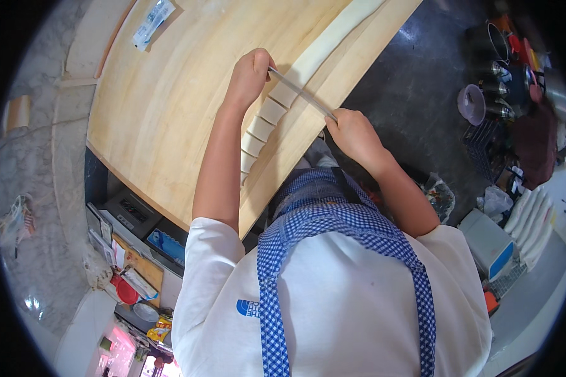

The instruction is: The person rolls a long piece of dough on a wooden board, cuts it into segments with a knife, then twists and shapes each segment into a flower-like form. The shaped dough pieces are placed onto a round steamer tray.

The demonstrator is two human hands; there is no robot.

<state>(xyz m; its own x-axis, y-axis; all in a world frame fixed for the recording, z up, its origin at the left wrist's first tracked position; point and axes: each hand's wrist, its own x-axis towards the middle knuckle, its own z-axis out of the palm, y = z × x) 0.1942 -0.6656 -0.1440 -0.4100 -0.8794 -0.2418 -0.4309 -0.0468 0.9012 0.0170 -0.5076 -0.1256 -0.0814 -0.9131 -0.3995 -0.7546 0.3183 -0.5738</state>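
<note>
A long flattened strip of pale dough [320,47] lies along the near edge of the wooden board [170,94]. Its lower part is cut into several pieces [271,110] that lie in a row, close to one another. Across the strip runs a thin metal blade [304,94], seen nearly edge-on. My left hand [252,77] grips the blade's far end above the board. At the other end my right hand [353,134] holds it, just past the board's near edge. Whether the blade is pressed into the dough cannot be told.
A small plastic packet [153,23] lies on the board's far side. To the left, on lower surfaces, are a dark appliance [131,209] and a red bowl [125,290]. Pots, a pale purple basin [471,103] and a grey bin [488,242] stand at the right.
</note>
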